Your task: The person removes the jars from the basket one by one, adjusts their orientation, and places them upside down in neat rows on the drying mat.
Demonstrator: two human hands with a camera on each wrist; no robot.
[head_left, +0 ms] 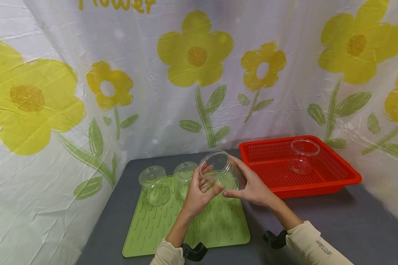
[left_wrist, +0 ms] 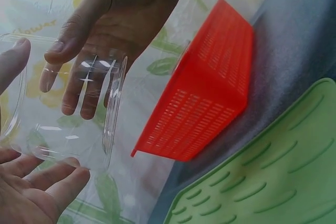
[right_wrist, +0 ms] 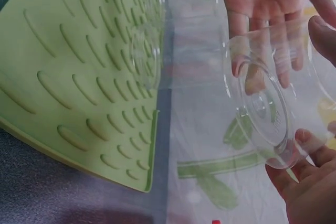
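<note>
Both hands hold a clear plastic jar (head_left: 216, 165) above the right part of a green drying mat (head_left: 202, 230), its open mouth tilted up and to the left. My left hand (head_left: 199, 195) is at its left side, thumb in front and fingers behind. On the other side my right hand (head_left: 253, 186) grips the jar near its base, thumb apart from the fingers. Through the clear wall in the right wrist view, the round ringed base (right_wrist: 262, 103) shows. Two more clear jars stand on the mat's far left: one jar (head_left: 154, 186) at the corner, another jar (head_left: 182, 176) partly behind my left hand.
A red perforated basket (head_left: 313, 187) stands at the back right, with a clear jar (head_left: 303, 158) inside it. The grey table (head_left: 109, 224) meets a white flower-printed curtain (head_left: 146, 110) at the back. Black wrist devices sit on both forearms.
</note>
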